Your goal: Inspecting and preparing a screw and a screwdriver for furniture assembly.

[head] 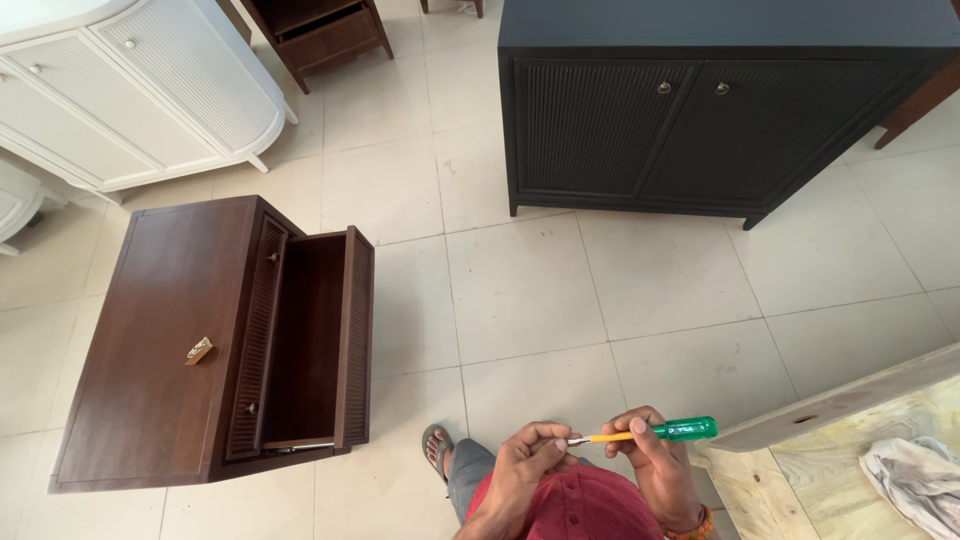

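A screwdriver (pixel 655 432) with a clear green handle and an orange shaft lies level between both hands, low in the view above the person's red shirt (pixel 580 508). The right hand (pixel 655 465) is closed around the shaft just short of the handle, which sticks out to the right past the fingers. The left hand (pixel 530 460) pinches the metal tip between thumb and fingertips, so the two hands sit close together, joined by the tool. Below them a sandalled foot (pixel 437 448) stands on the pale tiled floor (pixel 560 300). To the left is a brown cabinet (pixel 160 350) with a drawer (pixel 315 340) pulled open and a small brass piece (pixel 199 350) on top. Ahead stands a black two-door cabinet (pixel 700 110), a white cabinet (pixel 130 90) at upper left. At lower right a plywood board (pixel 840 450) bears a crumpled white cloth (pixel 920 480)
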